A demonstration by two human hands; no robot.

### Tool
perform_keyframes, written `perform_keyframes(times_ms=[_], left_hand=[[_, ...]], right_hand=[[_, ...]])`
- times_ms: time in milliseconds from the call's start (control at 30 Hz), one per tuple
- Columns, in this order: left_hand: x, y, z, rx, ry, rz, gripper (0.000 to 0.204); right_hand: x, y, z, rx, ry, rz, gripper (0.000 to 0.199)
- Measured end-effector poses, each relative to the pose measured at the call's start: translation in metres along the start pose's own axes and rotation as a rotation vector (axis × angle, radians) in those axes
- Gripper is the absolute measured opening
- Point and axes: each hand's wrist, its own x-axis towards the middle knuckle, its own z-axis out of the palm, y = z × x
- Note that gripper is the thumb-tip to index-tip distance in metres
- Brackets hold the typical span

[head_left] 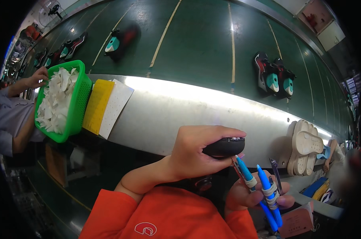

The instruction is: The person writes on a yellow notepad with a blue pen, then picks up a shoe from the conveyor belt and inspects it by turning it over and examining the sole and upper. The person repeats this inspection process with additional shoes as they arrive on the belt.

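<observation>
In front of my chest, my left hand (192, 153) grips a black shoe (223, 147), its rounded end pointing right. The rest of the shoe is hidden by the hand. Lower right, my right hand (256, 193) has its fingers closed round several pens. A teal pen (245, 170) and a blue pen (267, 183) are wrapped with pale rubber bands, tips up. A thin dark pointed tool (276, 175) stands beside them in the same hand. The teal pen's tip is close to the underside of the black shoe; I cannot tell whether they touch.
Beyond the metal ledge (160, 107), a green conveyor belt (196, 44) carries dark shoes (274, 75) with teal parts. A green basket (83, 85) of white scraps stands left, by another person's hand (38, 77). Yellow and white sheets (99, 103) lie beside it; beige soles (306, 145) are stacked right.
</observation>
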Motion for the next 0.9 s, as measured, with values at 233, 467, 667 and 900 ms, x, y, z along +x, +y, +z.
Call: perform_keyframes(times_ms=[233, 467, 667, 900], left_hand=[[0.000, -0.001, -0.001, 0.016, -0.013, 0.000, 0.037], [-0.001, 0.000, 0.000, 0.031, -0.002, 0.022, 0.037], [-0.004, 0.002, 0.007, 0.029, 0.009, 0.057, 0.037], [-0.010, 0.002, 0.012, 0.004, 0.017, 0.135, 0.041]], right_hand=[[-0.001, -0.007, 0.004, -0.035, 0.010, 0.039, 0.055], [0.000, -0.010, -0.001, -0.298, 0.048, 0.006, 0.040], [0.017, -0.027, -0.036, -1.558, -0.291, -0.511, 0.031], [0.037, -0.036, 0.008, -0.905, -0.088, 0.054, 0.029]])
